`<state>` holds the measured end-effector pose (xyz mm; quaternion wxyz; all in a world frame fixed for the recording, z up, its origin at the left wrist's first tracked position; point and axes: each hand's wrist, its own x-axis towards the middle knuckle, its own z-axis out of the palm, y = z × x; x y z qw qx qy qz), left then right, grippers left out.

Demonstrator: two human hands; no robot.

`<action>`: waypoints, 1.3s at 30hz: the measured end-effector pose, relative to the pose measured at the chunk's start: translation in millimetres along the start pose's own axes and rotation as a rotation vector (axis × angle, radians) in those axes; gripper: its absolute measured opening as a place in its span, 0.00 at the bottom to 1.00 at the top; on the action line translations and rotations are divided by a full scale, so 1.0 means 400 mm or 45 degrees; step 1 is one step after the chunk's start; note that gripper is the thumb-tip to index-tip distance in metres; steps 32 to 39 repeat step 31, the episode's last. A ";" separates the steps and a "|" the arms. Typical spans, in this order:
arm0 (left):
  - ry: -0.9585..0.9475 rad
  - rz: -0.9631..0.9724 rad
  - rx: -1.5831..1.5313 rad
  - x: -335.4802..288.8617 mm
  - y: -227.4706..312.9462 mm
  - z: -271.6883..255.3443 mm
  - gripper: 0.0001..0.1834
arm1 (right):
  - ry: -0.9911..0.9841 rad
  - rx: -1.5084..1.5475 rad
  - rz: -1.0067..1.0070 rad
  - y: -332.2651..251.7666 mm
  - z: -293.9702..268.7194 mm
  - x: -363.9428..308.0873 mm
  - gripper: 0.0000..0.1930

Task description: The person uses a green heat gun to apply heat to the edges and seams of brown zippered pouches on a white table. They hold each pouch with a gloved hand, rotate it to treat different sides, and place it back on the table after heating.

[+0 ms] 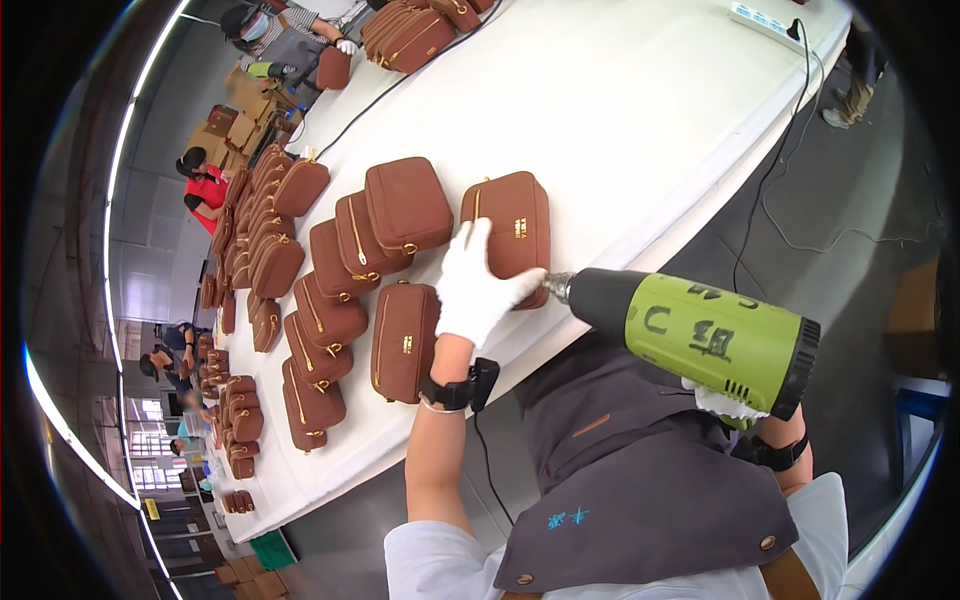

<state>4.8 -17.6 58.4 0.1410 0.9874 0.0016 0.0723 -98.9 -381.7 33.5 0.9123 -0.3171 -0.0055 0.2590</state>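
Observation:
A brown zippered bag (515, 215) with gold lettering lies on the white table in front of me. My left hand (475, 285), in a white glove, rests over its near left part, with thumb and index finger spread wide apart. In my right hand (725, 402), also gloved, is a green and black heat gun (700, 335). Its metal nozzle (558, 287) points left at the bag's near edge, close to my left thumb. The heat gun's body hides most of my right hand. Another brown bag (403, 340) lies just left of my left wrist.
A row of overlapping brown bags (330, 308) and further piles (265, 240) cover the table's left side. A power strip (765, 28) sits at the far right corner, its cords hanging over the edge. Co-workers (285, 45) stand along the far side.

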 end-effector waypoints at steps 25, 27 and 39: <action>0.070 -0.070 -0.215 0.019 -0.009 0.031 0.29 | -0.142 -0.161 0.060 0.000 -0.090 0.026 0.29; 0.101 -0.029 -0.469 0.027 -0.072 0.030 0.23 | 0.092 0.095 0.143 0.026 -0.095 0.005 0.28; 0.224 -0.304 -0.793 -0.001 -0.160 0.013 0.17 | 0.135 -0.041 0.106 0.023 -0.087 -0.004 0.28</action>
